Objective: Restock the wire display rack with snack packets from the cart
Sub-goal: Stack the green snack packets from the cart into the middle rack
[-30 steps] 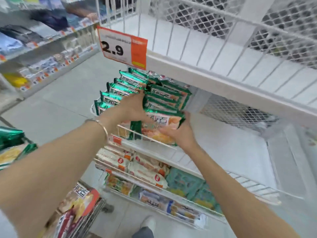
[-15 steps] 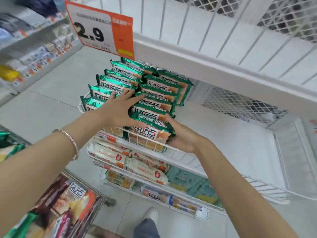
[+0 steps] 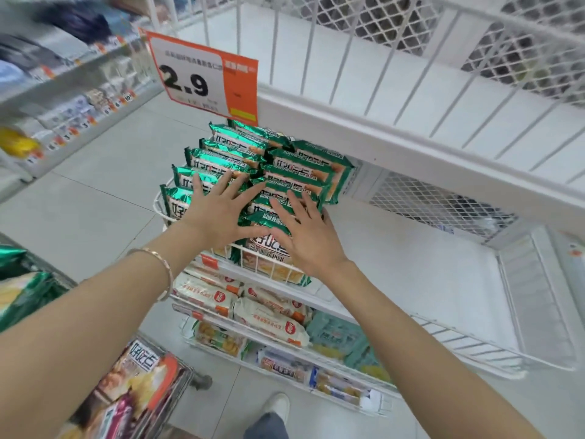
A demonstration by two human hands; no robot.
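Two bare hands lay flat on a stack of green snack packets [image 3: 297, 167] at the left end of a white wire rack [image 3: 468, 343] in a shop aisle. The left hand [image 3: 218, 217], a thin bracelet [image 3: 158, 264] on its wrist, was open with fingers spread over the left row. The right hand [image 3: 308, 239], also open and gripping nothing, pressed on the right row, its thumb close to the left hand's thumb. The packets stood in two overlapping rows behind the shelf's low wire front. We could make out bold white Chinese lettering on them, with "好" clear on the front-left packet. Above them hung an orange-and-white price sign [image 3: 202, 80] reading "2.9"; its smaller print was too blurred for us to read. On the shelf below lay pale packets [image 3: 269, 318] with round red logos, beside teal packets [image 3: 335, 334]. At lower left, the cart [image 3: 188, 375] held more packets, one of which appeared to read "好吃点".
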